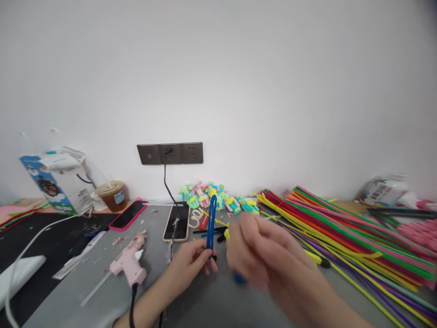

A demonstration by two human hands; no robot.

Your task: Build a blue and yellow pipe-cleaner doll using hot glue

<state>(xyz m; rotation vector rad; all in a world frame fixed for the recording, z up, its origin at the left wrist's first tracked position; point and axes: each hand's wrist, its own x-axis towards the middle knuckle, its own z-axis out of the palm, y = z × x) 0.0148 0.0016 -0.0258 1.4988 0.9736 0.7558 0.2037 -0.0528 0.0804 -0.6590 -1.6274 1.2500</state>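
Note:
Between the thumb and fingers of my left hand [191,262], a blue pipe cleaner [211,223] bent into long, narrow loops stands upright. Just to the right, my right hand [262,253] is raised, blurred by motion, with its fingers curled in. A smeared blue patch [240,277] shows below those fingers; whether it is held, and what it is, I cannot make out. Behind my hands lie many small pastel pipe-cleaner pieces [205,196], along with a cream-coloured coil [195,217] and a red item [204,222].
Bundles of coloured pipe cleaners [341,232] spread across the right side. At left lie a pink glue gun [128,264] with a cord, a pink-edged phone [128,215] and a drink cup [112,196]. Another phone [176,222] lies mid-table, below wall sockets [170,154].

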